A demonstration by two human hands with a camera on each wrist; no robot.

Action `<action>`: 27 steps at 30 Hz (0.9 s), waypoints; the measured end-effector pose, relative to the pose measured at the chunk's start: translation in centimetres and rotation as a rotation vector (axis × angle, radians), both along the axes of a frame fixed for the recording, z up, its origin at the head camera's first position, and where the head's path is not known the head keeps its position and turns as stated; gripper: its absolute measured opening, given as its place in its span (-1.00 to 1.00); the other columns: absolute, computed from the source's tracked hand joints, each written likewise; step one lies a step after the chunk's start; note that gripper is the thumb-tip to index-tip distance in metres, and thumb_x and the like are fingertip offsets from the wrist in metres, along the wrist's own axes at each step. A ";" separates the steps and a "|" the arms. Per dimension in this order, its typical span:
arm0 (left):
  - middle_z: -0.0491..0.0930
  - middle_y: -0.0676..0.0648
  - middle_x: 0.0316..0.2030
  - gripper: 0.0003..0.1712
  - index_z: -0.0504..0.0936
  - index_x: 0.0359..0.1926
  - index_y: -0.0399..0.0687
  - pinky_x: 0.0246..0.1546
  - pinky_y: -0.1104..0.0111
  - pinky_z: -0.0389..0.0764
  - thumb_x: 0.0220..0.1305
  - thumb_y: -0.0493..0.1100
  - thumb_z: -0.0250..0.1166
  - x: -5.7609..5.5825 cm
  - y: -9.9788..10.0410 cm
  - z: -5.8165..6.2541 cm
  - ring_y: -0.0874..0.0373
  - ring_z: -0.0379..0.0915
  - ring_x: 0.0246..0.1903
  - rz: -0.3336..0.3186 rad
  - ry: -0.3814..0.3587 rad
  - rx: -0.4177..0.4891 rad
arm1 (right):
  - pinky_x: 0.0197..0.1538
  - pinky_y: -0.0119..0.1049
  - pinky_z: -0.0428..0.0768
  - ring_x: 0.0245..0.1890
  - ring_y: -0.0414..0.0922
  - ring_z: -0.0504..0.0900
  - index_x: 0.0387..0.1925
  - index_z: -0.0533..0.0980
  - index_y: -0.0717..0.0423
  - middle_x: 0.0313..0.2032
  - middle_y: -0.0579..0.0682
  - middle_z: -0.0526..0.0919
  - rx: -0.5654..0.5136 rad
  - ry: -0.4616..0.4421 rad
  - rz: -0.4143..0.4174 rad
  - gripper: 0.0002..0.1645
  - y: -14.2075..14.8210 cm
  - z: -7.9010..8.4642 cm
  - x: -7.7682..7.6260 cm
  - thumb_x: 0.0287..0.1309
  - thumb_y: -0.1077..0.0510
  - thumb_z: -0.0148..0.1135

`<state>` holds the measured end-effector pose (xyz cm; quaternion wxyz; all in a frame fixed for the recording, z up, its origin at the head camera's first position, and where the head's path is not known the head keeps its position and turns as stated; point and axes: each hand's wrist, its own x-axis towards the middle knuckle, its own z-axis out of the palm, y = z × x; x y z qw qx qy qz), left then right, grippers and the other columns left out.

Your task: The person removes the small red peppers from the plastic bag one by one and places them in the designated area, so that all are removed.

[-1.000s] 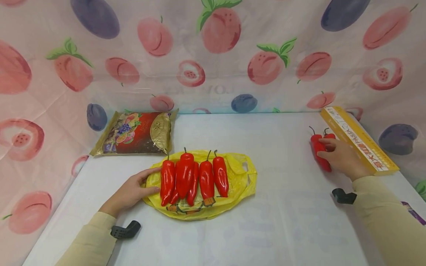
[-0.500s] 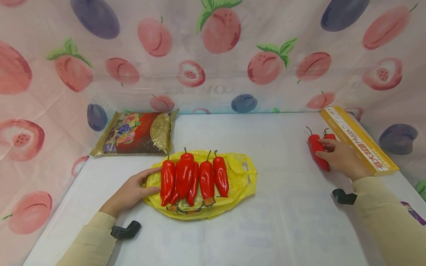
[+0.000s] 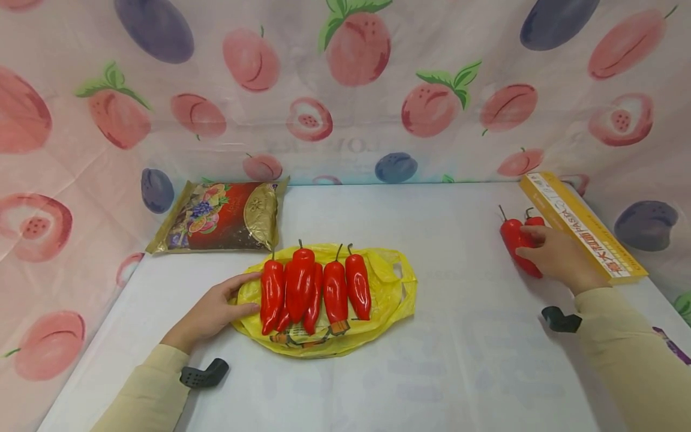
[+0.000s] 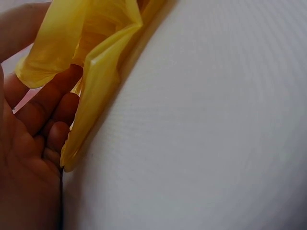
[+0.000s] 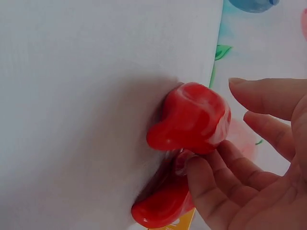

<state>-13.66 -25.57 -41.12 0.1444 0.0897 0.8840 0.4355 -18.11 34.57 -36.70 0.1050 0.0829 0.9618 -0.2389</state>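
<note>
Two red peppers: first, second, lying close together on the table beside a yellow pasta box. Finish glossy, probably moulded; judged light, stiff, slippery and apt to roll. Best hold: the broad shoulder, thumb and fingers on opposite flanks; the thin curved stem looks the weakest part.

Right hand: loosely bent, unclenched; fingers reach between the pair and touch the first pepper, while the thumb appears clear of it.

Six or so further peppers, same type, on a yellow bag. Bag film thin, limp, likely easily torn or dragged; best held by a gathered fold.

Left hand: appears to grip the bag's left edge, though the dim left wrist view leaves the thumb's contact unsure.
</note>
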 end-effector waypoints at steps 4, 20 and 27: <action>0.19 -0.15 0.23 -0.29 0.32 0.21 0.17 0.09 -0.10 0.15 0.01 0.13 0.30 0.0 0.0 0.0 -0.13 0.04 0.20 0.004 0.000 -0.003 | -0.36 0.00 0.51 0.00 0.29 0.11 0.31 0.06 0.17 0.07 0.34 0.22 0.007 0.015 -0.006 -0.02 -0.1 -0.1 0.0 -0.02 -0.21 0.21; 0.17 -0.14 0.24 -0.29 0.29 0.23 0.20 0.06 -0.09 0.21 0.03 0.08 0.30 0.0 -0.1 0.0 -0.11 0.04 0.19 0.008 -0.029 0.011 | -0.29 0.08 0.53 0.05 0.30 0.04 0.32 0.01 0.18 0.11 0.40 0.14 -0.018 0.049 -0.045 -0.06 -0.7 -0.8 -0.4 0.03 -0.04 0.24; 0.18 -0.15 0.24 -0.30 0.30 0.23 0.17 0.07 -0.10 0.18 0.04 0.08 0.29 0.1 0.1 0.4 -0.12 0.04 0.19 0.006 -0.028 0.007 | -0.38 0.03 0.53 -0.01 0.29 0.12 0.34 -0.01 0.12 0.08 0.37 0.18 -0.011 0.065 -0.066 0.00 -0.2 0.1 -0.3 0.00 -0.20 0.19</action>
